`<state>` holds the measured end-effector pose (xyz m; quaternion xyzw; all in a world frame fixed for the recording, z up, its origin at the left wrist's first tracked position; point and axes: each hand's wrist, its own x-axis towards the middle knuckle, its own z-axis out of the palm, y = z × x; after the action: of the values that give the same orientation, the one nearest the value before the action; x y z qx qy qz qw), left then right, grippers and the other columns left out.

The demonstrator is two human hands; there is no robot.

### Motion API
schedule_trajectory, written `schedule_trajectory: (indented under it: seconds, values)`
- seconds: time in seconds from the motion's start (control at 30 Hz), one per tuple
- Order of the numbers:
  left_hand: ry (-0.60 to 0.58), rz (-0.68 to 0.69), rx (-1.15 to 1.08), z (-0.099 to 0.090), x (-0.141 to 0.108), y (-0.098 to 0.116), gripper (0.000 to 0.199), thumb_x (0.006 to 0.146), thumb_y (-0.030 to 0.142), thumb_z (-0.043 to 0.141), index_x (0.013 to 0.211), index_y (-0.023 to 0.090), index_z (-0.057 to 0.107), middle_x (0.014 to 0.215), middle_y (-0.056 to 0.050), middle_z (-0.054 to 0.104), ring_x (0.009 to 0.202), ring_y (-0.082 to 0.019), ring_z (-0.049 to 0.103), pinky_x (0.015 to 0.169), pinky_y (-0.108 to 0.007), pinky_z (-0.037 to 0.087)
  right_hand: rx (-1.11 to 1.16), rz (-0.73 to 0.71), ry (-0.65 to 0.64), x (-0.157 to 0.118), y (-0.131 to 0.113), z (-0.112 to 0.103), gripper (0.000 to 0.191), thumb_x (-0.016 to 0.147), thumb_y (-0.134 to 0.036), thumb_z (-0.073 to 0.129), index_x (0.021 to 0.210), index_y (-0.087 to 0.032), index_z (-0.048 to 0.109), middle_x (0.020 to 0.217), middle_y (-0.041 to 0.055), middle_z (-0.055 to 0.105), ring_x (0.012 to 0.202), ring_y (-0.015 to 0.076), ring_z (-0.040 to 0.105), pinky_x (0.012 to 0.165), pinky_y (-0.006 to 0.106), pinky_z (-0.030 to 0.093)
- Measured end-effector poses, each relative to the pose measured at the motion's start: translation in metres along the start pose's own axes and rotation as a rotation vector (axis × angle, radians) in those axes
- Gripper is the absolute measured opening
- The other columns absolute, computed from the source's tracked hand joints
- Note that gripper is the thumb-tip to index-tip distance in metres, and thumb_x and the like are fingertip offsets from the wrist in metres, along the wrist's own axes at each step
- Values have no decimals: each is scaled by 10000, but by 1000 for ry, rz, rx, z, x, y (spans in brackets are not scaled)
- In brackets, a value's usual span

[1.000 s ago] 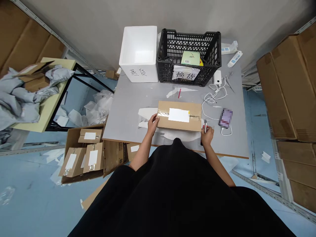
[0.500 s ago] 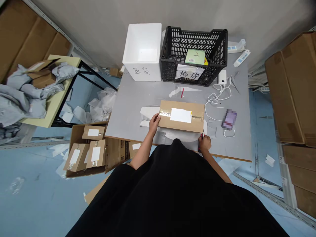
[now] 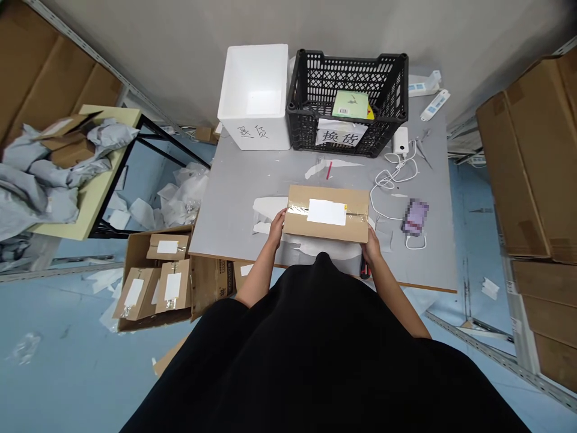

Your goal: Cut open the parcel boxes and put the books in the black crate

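Note:
A taped cardboard box [image 3: 297,225] with a white label [image 3: 327,211] is in front of me over the grey table [image 3: 234,180]. My left hand [image 3: 276,228] grips its left end, and my right hand [image 3: 372,245] holds the right end; the fingertips are partly hidden behind the box. A red and black box cutter [image 3: 365,268] lies at the table's front edge, just below my right hand. White paper scraps [image 3: 327,248] lie on the table under and in front of the box.
Behind stand a white foam box [image 3: 265,135] and a black plastic crate [image 3: 383,135] with booklets in it. At the right lie a blurred purple phone [image 3: 415,216] and a white cable [image 3: 383,180]. A large carton [image 3: 207,288] of smaller boxes stands left of the table.
My right hand has let go of the box cutter, which now lies on the table, and has taken hold of the box's right end. My left hand stays at the left end.

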<state>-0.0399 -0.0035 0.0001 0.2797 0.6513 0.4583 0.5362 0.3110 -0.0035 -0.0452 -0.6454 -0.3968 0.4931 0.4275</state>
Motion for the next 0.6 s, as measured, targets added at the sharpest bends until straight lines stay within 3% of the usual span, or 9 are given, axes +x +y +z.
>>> schedule_trajectory:
  seconds: [0.13,0.37,0.5,0.6]
  values:
    - [-80,30,-51,4,6,-3,502,926,581,508,1308,283,640,1448,-33,600,1375,-233,522,1109,-406,437,242,131,-66,-2,-7,9,618,841,-587,545,1353,-242,582,1238,51,704,1034,199,674,880,370,545]
    - [-57,-46,-138,19,1,-9,617,906,659,460,1281,211,661,1320,-83,688,1266,-234,618,1081,-373,471,223,204,-48,-5,-16,15,651,757,-679,537,1170,-198,684,1056,56,761,1002,230,690,859,362,557]
    - [-93,-63,-159,7,-4,0,610,873,678,500,1235,225,688,1291,-81,702,1255,-252,620,1069,-373,462,230,236,-44,-11,-36,6,549,700,-599,642,1066,-198,725,1047,38,768,1020,228,682,867,339,539]
    - [-133,-37,-158,-9,-8,7,536,856,601,542,1204,225,701,1280,-62,707,1273,-268,596,1063,-378,446,225,274,-78,-24,-60,-5,459,695,-520,701,1051,-232,743,1078,4,768,1006,213,678,832,304,525]
